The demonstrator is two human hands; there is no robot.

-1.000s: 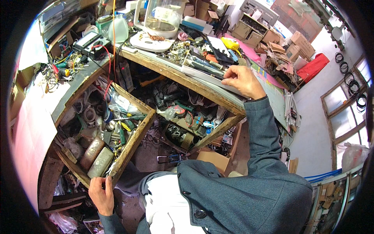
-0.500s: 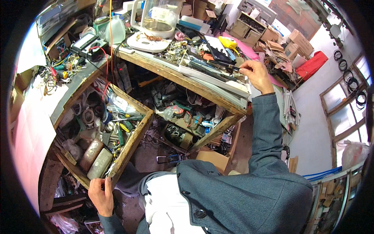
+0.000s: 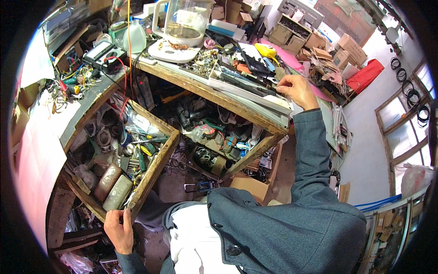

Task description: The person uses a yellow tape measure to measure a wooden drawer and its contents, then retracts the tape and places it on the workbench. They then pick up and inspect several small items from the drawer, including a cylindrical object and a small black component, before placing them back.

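My left hand [image 3: 119, 230] is at the near corner of a pulled-out wooden drawer [image 3: 157, 164], its fingers curled on the rim. Inside the drawer lie two oblong blocks, one brown [image 3: 108, 179] and one grey-green [image 3: 117, 192], beside screwdrivers and other hand tools [image 3: 141, 157]. At the right end of the workbench, my right hand [image 3: 299, 92] has thumb and fingertips pinched together at the end of a slim black tool [image 3: 255, 86]. That tool lies along a white tray [image 3: 242, 91] holding more long, thin tools. The fingertips partly hide its end.
On the bench stand a glass jug [image 3: 185, 23] on a white base [image 3: 172, 51], a meter [image 3: 104, 55] with a red lead, and a yellow object [image 3: 266, 50]. A second open drawer [image 3: 255, 155] holds assorted parts. A cardboard box [image 3: 248, 187] sits below it.
My right hand has come slightly down and left, bringing the slim black tool's end lower into the tray. My left hand and the drawer look unmoved.
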